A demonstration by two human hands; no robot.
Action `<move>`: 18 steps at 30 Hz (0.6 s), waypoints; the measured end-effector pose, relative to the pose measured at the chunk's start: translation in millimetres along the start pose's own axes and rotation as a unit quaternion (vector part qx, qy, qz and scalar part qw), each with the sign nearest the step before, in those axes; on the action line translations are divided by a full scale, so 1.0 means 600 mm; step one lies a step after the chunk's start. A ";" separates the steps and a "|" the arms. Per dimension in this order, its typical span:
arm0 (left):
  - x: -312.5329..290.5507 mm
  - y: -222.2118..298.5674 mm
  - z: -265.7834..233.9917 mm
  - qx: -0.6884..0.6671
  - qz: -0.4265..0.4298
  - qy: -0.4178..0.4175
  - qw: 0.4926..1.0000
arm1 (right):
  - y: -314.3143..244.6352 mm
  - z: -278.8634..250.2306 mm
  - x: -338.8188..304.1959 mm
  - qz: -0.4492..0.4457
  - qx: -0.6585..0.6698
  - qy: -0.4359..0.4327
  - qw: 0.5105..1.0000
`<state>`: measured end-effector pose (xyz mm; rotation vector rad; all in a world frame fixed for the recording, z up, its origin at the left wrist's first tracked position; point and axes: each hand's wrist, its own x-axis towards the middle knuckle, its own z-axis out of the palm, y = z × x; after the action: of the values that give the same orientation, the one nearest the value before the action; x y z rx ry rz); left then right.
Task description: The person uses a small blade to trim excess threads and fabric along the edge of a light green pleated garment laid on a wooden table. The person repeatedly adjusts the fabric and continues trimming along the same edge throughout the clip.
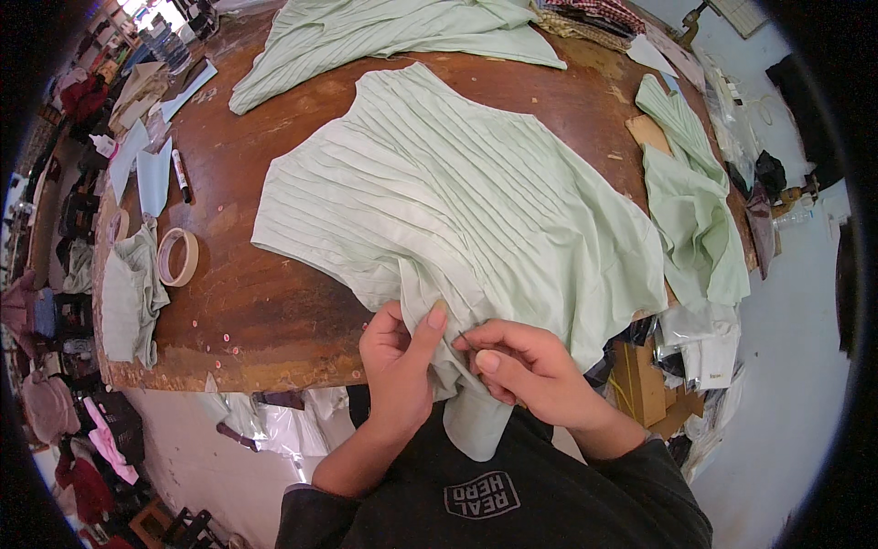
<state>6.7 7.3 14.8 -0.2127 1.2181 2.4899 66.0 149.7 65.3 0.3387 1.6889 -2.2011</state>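
Note:
A pale green pleated garment piece (412, 174) lies spread over the wooden table, its near end gathered up at the front edge. My left hand (402, 361) pinches a fold of this cloth between thumb and fingers. Close beside it, my right hand (521, 366) is closed with thumb and fingers together on a thin, dark, pointed tool (464, 339), mostly hidden by the fingers. The tool's tip is at the cloth between both hands. Below them, a loose flap of the same cloth hangs over the table edge against my dark shirt.
More pale green cloth lies at the table's (265, 320) far side and right side. At left are a tape roll (177, 257), a marker (181, 176), blue paper pieces (154, 178) and a folded cloth (134, 297). Checked fabric (599, 16) is stacked at the back.

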 end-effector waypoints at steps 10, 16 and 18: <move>-0.003 0.007 0.001 -0.043 -0.039 -0.007 0.998 | 0.013 -0.005 0.014 0.018 0.070 0.031 0.997; -0.003 0.005 0.002 -0.051 -0.047 -0.009 0.998 | 0.021 -0.007 0.019 0.009 0.096 0.039 0.995; -0.003 0.003 0.001 -0.051 -0.043 -0.008 0.998 | 0.023 -0.008 0.021 0.009 0.103 0.040 0.994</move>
<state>7.9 6.2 17.0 -0.2655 1.0547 2.4750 60.2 149.4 47.2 0.4981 1.4948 -2.3831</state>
